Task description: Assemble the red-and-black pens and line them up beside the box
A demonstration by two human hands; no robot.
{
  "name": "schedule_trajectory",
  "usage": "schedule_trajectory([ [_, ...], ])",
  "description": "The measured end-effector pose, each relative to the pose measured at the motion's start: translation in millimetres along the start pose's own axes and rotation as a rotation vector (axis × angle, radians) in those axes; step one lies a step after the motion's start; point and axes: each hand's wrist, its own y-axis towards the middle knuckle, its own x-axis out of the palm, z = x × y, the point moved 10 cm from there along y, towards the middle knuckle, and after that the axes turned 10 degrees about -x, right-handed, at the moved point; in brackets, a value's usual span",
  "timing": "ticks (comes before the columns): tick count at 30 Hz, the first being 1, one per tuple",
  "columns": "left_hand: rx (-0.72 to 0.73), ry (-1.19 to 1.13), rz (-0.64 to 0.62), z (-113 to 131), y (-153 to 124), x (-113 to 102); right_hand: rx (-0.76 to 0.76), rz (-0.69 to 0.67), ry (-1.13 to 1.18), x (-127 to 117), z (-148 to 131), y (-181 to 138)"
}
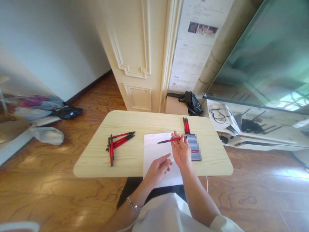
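A red pen (172, 140) is pinched in the right hand (181, 151) over the white paper (154, 151); the left hand (158, 167) rests released on that sheet. Setting-down seems underway, toward the two pens (186, 125) farther along the bench (125, 161).

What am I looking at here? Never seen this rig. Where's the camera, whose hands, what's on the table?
There is no machine: a person works with bare hands, and the single camera sits on their head, looking forward and down.

The right hand holds one red and black pen level above a white sheet of paper. The left hand rests on that sheet, holding nothing.

All this lies on a small light wooden table. To the left is a loose pile of pens; at the far edge, a neat pair of pens lies beside a blurred-out card.
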Motion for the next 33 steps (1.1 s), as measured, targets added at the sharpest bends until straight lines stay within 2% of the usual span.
schedule_trajectory([
  [2, -0.014, -0.229, 0.085, -1, 7, -10, 0.017, -0.055, -0.001, 8, 1, -16],
  [4, -0.011, -0.424, 0.171, 0, 13, -23, 0.020, -0.072, -0.088, 4, 2, -29],
  [7, 0.001, -0.533, 0.244, 6, 17, -40, 0.026, -0.082, -0.438, -17, -1, -39],
  [10, 0.020, -0.407, 0.256, 15, 20, -45, 0.031, -0.237, -0.804, -24, -14, -38],
  [13, 0.055, -0.165, 0.226, 28, 24, -37, 0.002, -0.421, -1.046, -15, -30, -36],
  [18, 0.123, 0.087, 0.176, 49, 31, -14, -0.096, -0.584, -1.187, -2, -50, -24],
  [20, 0.158, 0.169, 0.182, 53, 32, -13, -0.106, -0.566, -1.184, -12, -55, -2],
  [22, 0.210, 0.304, 0.208, 53, 32, -17, -0.111, -0.464, -1.188, -34, -64, 35],
  [23, 0.239, 0.406, 0.223, 51, 31, -19, -0.144, -0.359, -1.209, -49, -75, 58],
  [25, 0.305, 0.607, 0.285, 45, 27, -27, -0.161, -0.221, -1.324, -78, -89, 103],
  [28, 0.389, 0.804, 0.332, 34, 21, -34, -0.113, -0.160, -1.494, -109, -92, 157],
  [30, 0.406, 0.866, 0.328, 26, 20, -35, -0.084, -0.146, -1.554, -122, -88, 177],
  [33, 0.417, 0.907, 0.315, 20, 21, -34, -0.058, -0.141, -1.630, -131, -77, 189],
])
